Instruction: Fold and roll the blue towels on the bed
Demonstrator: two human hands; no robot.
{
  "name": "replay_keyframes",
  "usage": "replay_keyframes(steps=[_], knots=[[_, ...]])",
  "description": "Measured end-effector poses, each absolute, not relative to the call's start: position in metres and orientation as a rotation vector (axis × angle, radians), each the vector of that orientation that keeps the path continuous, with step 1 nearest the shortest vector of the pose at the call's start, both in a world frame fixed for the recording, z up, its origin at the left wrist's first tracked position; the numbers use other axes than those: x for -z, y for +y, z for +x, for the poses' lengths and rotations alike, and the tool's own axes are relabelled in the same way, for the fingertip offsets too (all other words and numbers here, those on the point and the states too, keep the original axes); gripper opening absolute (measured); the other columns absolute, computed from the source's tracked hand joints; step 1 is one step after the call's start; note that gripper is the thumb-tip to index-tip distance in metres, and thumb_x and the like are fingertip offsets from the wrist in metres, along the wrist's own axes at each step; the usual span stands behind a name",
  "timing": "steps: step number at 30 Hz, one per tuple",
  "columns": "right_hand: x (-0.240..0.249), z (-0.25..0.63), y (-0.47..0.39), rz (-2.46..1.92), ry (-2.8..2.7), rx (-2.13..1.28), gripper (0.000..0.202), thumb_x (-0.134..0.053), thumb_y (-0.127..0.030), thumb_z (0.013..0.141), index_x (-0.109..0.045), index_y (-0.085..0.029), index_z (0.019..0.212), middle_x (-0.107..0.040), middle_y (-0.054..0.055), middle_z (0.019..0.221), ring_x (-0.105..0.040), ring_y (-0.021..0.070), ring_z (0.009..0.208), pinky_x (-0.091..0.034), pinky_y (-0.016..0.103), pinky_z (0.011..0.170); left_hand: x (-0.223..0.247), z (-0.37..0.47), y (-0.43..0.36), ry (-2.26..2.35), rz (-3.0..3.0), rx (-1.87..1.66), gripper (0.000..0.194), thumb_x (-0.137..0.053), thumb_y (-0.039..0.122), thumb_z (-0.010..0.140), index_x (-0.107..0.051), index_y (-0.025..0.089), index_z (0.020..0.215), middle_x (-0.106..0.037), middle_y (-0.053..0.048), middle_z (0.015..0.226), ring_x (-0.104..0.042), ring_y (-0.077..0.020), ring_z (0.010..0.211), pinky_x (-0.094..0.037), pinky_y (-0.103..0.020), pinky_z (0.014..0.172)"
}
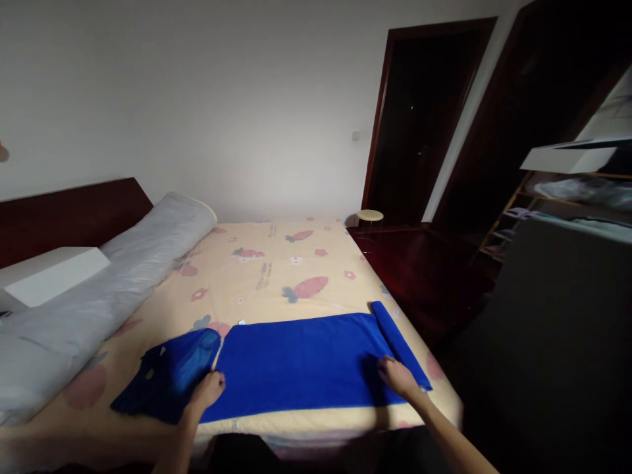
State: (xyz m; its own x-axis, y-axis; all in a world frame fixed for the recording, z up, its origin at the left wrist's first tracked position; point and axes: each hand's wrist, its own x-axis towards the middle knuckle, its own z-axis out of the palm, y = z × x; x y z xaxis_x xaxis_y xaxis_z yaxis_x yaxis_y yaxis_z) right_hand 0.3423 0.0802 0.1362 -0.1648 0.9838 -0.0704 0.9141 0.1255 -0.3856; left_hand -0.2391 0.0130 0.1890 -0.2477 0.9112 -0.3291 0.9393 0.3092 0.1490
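Carrot-print bedsheet (276, 270) lay under the blue fabric (301, 362), likely giving it room to spread; left hand (210, 388) by its crumpled end (178, 368), right hand (397, 376) beside its roll (401, 344), fingers curled, clamped or not I couldn't tell!

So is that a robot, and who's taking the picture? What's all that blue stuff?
No robot here, just a person: you can see their bare left hand and right hand. There's only one picture. The camera is worn on that person's head and looks forward and down.

In front is a patterned bed. A flat blue cloth lies on it, with a blue roll along its right end and a rumpled blue bunch at its left. Farther left are a long gray padded bundle and a white box.

The left hand is beside the bunch, and the right hand is near the roll. Both are curled, but I can't tell whether they're gripping anything.
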Motion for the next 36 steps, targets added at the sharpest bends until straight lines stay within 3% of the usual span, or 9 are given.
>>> replay_keyframes(steps=[3,6,10,16,20,24,29,33,36], knots=[[-0.130,0.288,0.085,-1.814,-2.273,-0.509,0.045,-0.049,-0.019,0.082,-0.062,-0.016,0.125,-0.059,0.016,0.134,-0.055,0.0283,0.123,-0.039,0.039,0.104,-0.180,-0.184,0.036,2.176,1.819,0.064,0.043,-0.042,0.019,0.087,-0.059,0.018,0.127,-0.058,-0.010,0.139,-0.049,-0.0199,0.131,-0.036,-0.029,0.107],[-0.123,0.225,0.079,-1.741,-2.328,-0.540,0.057,-0.044,-0.024,0.086,-0.046,-0.017,0.143,-0.038,0.013,0.153,-0.039,0.0266,0.138,-0.033,0.042,0.110,-0.161,-0.114,0.046,2.113,1.916,0.035,0.056,-0.038,0.022,0.088,-0.041,0.016,0.144,-0.041,-0.010,0.153,-0.039,-0.0202,0.139,-0.033,-0.032,0.111],[-0.108,0.156,0.055,-1.620,-2.369,-0.604,0.063,-0.039,-0.023,0.088,-0.031,-0.019,0.151,-0.022,0.008,0.159,-0.021,0.0219,0.147,-0.026,0.043,0.115,-0.120,-0.038,0.035,2.002,2.021,0.018,0.065,-0.036,0.025,0.089,-0.024,0.019,0.152,-0.021,-0.004,0.161,-0.020,-0.0186,0.148,-0.024,-0.038,0.118],[-0.073,0.137,0.001,-1.578,-2.315,-0.614,0.058,-0.035,-0.025,0.091,-0.036,-0.018,0.149,-0.026,0.009,0.157,-0.019,0.0241,0.147,-0.019,0.047,0.118,-0.061,-0.012,-0.010,2.073,2.129,-0.126,0.060,-0.026,0.033,0.094,-0.013,0.029,0.153,-0.014,0.001,0.162,-0.014,-0.0220,0.149,-0.017,-0.050,0.121],[-0.066,0.159,-0.022,-1.446,-2.252,-0.726,0.054,-0.037,-0.031,0.094,-0.038,-0.025,0.148,-0.030,0.005,0.156,-0.024,0.0246,0.145,-0.022,0.048,0.118,-0.061,-0.011,-0.037,2.152,1.954,-0.222,0.059,-0.027,0.034,0.094,-0.019,0.032,0.152,-0.017,0.000,0.162,-0.016,-0.0255,0.149,-0.012,-0.058,0.120],[-0.072,0.176,-0.033,-1.350,-2.186,-0.841,0.051,-0.039,-0.032,0.095,-0.041,-0.031,0.146,-0.034,0.003,0.154,-0.028,0.0261,0.144,-0.024,0.051,0.117,-0.079,-0.008,-0.050,2.147,1.827,-0.303,0.059,-0.035,0.031,0.089,-0.036,0.028,0.148,-0.029,-0.005,0.159,-0.023,-0.0289,0.147,-0.016,-0.056,0.119],[-0.077,0.183,-0.041,-1.358,-2.137,-0.905,0.051,-0.040,-0.026,0.092,-0.047,-0.028,0.143,-0.040,0.005,0.151,-0.031,0.0268,0.142,-0.023,0.053,0.117,-0.090,-0.017,-0.058,2.180,1.872,-0.306,0.050,-0.037,0.024,0.087,-0.057,0.024,0.133,-0.052,-0.012,0.143,-0.041,-0.0324,0.135,-0.027,-0.050,0.114],[-0.080,0.184,-0.047,-1.378,-2.064,-0.956,0.051,-0.045,-0.023,0.087,-0.055,-0.027,0.136,-0.046,0.007,0.147,-0.037,0.0284,0.140,-0.023,0.053,0.117,-0.094,-0.022,-0.054,2.279,1.837,-0.215,0.045,-0.032,0.027,0.091,-0.062,0.025,0.126,-0.056,-0.013,0.136,-0.045,-0.0322,0.130,-0.032,-0.048,0.109],[-0.084,0.184,-0.044,-1.407,-1.861,-1.055,0.038,-0.051,-0.031,0.084,-0.069,-0.027,0.117,-0.059,0.008,0.136,-0.048,0.0320,0.132,-0.026,0.052,0.115,-0.098,-0.023,-0.042,2.331,1.759,-0.121,0.044,-0.036,0.026,0.089,-0.061,0.024,0.125,-0.055,-0.014,0.137,-0.042,-0.0343,0.132,-0.032,-0.051,0.107]])
